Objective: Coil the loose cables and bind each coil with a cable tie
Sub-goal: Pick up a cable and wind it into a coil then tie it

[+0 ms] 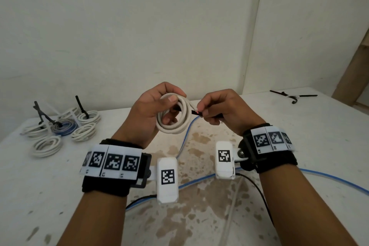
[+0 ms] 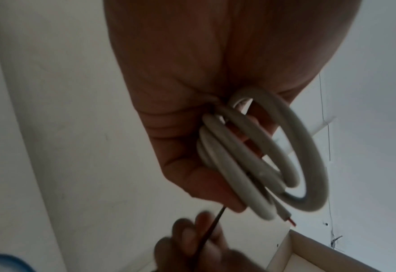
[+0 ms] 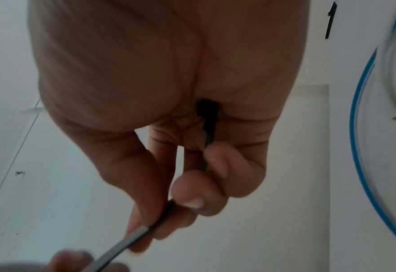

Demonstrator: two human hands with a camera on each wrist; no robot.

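My left hand (image 1: 159, 106) holds a white cable coil (image 1: 173, 128) up above the table, fingers curled through its loops and thumb pressed on top. The same coil (image 2: 292, 156) fills the left wrist view, its cut end showing a red core. My right hand (image 1: 217, 108) pinches a black cable tie (image 1: 194, 112) whose tip reaches the coil's right side. In the right wrist view the black tie (image 3: 208, 117) runs through the palm and out past the fingertips (image 3: 192, 200).
Several bound coils (image 1: 60, 132), white and one blue, lie at the table's left with tie tails sticking up. Loose black ties (image 1: 293, 97) lie at the far right. A long blue cable (image 1: 329, 178) and a thin black wire (image 1: 257, 187) trail across the stained table (image 1: 199, 215).
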